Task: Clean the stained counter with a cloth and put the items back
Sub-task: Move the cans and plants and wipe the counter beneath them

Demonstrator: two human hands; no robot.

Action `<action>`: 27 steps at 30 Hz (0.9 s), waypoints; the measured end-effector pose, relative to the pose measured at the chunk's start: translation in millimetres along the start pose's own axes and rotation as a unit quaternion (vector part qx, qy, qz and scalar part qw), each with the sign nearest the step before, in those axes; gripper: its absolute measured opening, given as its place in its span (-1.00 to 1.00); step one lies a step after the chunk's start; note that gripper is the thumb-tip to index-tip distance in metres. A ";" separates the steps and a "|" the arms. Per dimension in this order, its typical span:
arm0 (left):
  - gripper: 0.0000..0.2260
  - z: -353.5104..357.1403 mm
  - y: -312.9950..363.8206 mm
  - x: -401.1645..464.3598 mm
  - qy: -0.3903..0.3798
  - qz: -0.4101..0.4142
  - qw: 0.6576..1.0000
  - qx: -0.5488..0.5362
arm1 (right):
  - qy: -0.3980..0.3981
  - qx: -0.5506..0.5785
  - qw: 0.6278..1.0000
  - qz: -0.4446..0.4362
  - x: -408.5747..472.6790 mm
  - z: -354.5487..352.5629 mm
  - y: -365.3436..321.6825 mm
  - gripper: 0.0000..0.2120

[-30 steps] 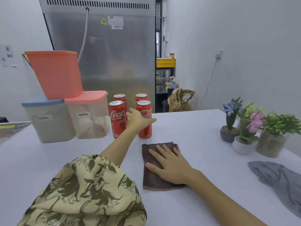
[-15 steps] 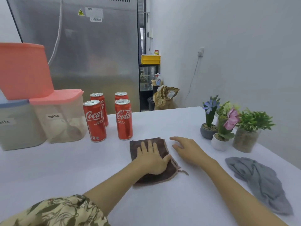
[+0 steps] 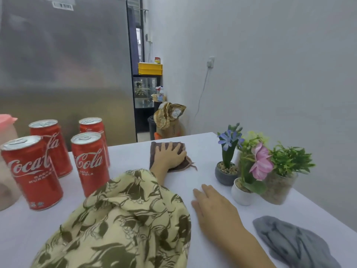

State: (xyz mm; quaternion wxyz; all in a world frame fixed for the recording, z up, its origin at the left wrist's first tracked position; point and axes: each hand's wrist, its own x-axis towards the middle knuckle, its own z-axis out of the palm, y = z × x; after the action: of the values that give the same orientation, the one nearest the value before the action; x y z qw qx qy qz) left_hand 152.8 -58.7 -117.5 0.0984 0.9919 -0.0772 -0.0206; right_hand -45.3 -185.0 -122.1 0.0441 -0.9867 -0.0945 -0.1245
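My left hand (image 3: 170, 155) presses flat on a brown cloth (image 3: 181, 163) near the far edge of the white counter (image 3: 202, 151), arm stretched out in a leaf-patterned sleeve. The cloth is bunched at its right side. My right hand (image 3: 210, 206) rests flat on the counter nearer to me, fingers apart, holding nothing. Several red Coca-Cola cans (image 3: 89, 161) stand at the left. I see no stain on the visible counter.
Three small potted plants (image 3: 251, 171) stand at the right, close to my right hand. A crumpled grey cloth (image 3: 293, 242) lies at the near right. A pink-lidded container (image 3: 5, 120) shows at the left edge. A steel fridge (image 3: 67, 64) stands behind the counter.
My left hand has pushed the brown cloth away from me toward the counter's far edge. My right hand stays flat on the counter. The view has shifted right and closer.
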 end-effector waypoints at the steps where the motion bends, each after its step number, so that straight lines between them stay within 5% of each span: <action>1: -0.50 1.5 7.3 6.0 -0.005 0.025 1.000 0.009 | -0.007 -0.023 1.000 0.013 1.7 1.6 1.0 -0.63; 4: -0.48 12.5 25.4 -5.8 -0.026 0.139 0.989 0.049 | 0.005 -0.013 0.999 0.053 4.7 2.5 5.7 -0.43; 7: -0.30 25.5 18.5 -28.0 -0.013 0.227 0.970 0.083 | 0.001 0.036 0.997 0.068 1.9 -5.3 11.1 -0.53; 14: -0.54 12.6 17.9 -26.9 0.008 0.036 0.999 0.015 | -0.015 0.112 0.991 0.065 -6.1 -23.0 4.8 -0.50; 22: -0.50 16.9 38.9 -115.6 -0.040 0.121 0.990 0.056 | 0.054 0.156 0.985 0.050 -4.5 -24.7 -5.3 -0.60; 27: -0.51 21.2 48.2 -183.7 -0.041 0.079 0.996 0.024 | 0.080 0.216 0.972 0.054 -5.1 -29.8 -3.2 -0.52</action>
State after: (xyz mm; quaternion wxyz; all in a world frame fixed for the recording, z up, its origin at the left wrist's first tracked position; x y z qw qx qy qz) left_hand -37.0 -80.5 -124.0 0.0728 0.9831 -0.1596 -0.0519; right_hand -57.8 -186.1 -94.5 0.2703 -0.9443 -0.0623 -0.1769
